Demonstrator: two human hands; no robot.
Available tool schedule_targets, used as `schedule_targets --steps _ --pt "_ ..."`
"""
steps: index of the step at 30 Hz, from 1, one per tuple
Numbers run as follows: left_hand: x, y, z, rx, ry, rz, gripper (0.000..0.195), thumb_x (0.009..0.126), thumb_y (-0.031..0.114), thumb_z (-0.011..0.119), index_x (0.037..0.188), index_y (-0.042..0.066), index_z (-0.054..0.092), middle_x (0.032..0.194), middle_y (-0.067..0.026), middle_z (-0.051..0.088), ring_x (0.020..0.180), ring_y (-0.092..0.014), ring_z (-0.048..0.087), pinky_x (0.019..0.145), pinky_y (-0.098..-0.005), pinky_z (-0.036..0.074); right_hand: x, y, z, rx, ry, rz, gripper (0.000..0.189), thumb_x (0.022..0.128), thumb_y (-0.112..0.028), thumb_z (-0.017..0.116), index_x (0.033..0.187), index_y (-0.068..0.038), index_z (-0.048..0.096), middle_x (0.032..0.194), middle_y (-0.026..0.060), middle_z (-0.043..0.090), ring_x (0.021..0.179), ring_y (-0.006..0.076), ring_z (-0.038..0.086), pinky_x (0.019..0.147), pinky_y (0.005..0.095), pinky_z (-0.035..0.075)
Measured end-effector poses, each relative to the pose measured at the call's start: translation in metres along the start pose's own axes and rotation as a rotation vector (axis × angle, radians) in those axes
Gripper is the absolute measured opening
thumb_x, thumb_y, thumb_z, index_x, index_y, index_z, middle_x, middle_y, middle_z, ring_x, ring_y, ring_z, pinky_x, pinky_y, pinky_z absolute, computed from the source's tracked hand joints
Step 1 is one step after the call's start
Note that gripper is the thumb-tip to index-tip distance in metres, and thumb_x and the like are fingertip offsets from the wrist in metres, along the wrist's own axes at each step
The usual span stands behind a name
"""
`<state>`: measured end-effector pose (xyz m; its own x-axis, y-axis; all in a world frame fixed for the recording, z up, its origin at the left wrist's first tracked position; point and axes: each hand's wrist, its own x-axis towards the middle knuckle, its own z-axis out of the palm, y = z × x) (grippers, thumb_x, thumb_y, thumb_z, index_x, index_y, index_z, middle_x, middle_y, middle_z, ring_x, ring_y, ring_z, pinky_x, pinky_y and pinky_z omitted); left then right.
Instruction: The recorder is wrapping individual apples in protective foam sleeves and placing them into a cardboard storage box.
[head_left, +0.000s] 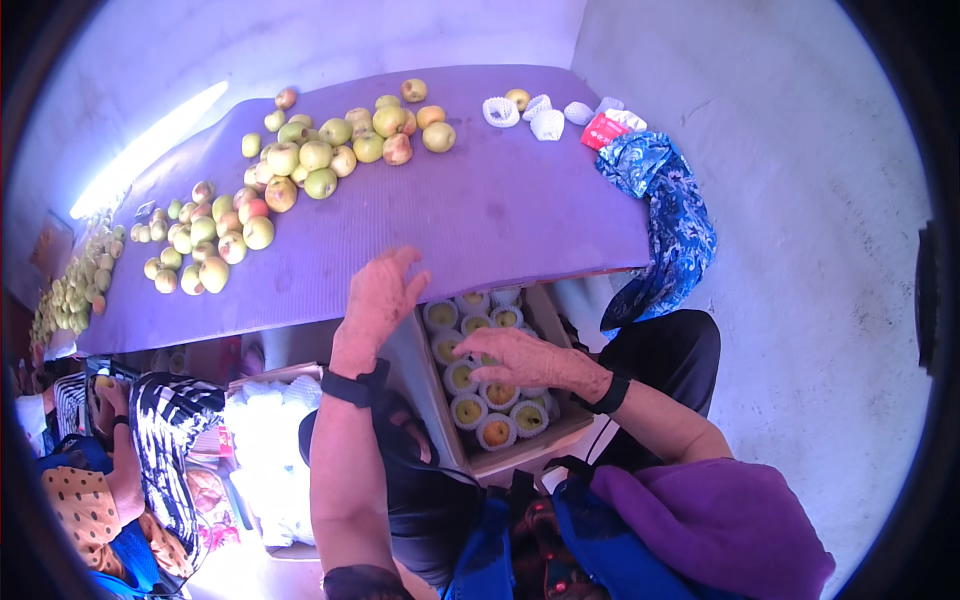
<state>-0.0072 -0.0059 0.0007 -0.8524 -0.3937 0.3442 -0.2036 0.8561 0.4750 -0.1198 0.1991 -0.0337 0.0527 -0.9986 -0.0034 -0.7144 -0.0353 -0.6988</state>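
My left hand (384, 296) hovers at the near edge of the purple-covered table (450, 225), fingers apart, with nothing in it. Over the cardboard box (436, 405) in front of me, my right hand (517, 358) is held with its fingers spread, and no item shows in it; the palm side is hidden. Apples in white foam nets (496, 433) lie in rows in the box, partly covered by that hand and the table edge. Loose green and reddish apples (315, 154) are heaped on the table, beyond my left hand.
Empty foam nets (500, 112), an apple (517, 97) and a red tissue pack (604, 132) lie at the back right. Blue patterned cloth (675, 225) hangs over the right edge. A box of white foam nets (274, 450) stands at left, beside a co-worker's arm (126, 472).
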Motion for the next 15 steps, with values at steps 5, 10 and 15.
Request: schedule_targets --steps 5,10,15 --pt "0.005 0.003 0.001 0.004 0.021 0.012 0.026 0.082 0.019 0.066 0.102 0.003 0.06 0.088 -0.0196 0.065 0.08 -0.038 0.063 0.07 -0.0424 0.05 0.008 0.002 -0.011 -0.019 0.092 -0.065 0.04 0.084 -0.014 0.063 0.121 -0.002 0.051 0.109 0.015 0.055 0.101 0.0308 0.058 0.089 0.0407 0.047" --pt "0.007 0.0 0.003 -0.012 0.078 0.027 0.025 0.082 0.018 0.066 0.102 0.003 0.061 0.09 -0.0189 0.065 0.078 -0.037 0.063 0.069 -0.0421 0.05 0.022 -0.005 -0.033 0.055 0.231 -0.052 0.038 0.081 -0.007 0.061 0.118 -0.001 0.053 0.111 0.0157 0.054 0.103 0.035 0.055 0.089 0.0422 0.045" --pt "0.008 -0.002 0.004 0.025 0.071 -0.071 0.025 0.082 0.018 0.066 0.102 0.004 0.062 0.091 -0.0181 0.065 0.076 -0.036 0.063 0.068 -0.0421 0.05 0.036 0.003 -0.052 -0.064 0.311 -0.086 0.039 0.08 -0.007 0.062 0.118 -0.001 0.052 0.114 0.0162 0.052 0.107 0.0356 0.053 0.091 0.0417 0.044"
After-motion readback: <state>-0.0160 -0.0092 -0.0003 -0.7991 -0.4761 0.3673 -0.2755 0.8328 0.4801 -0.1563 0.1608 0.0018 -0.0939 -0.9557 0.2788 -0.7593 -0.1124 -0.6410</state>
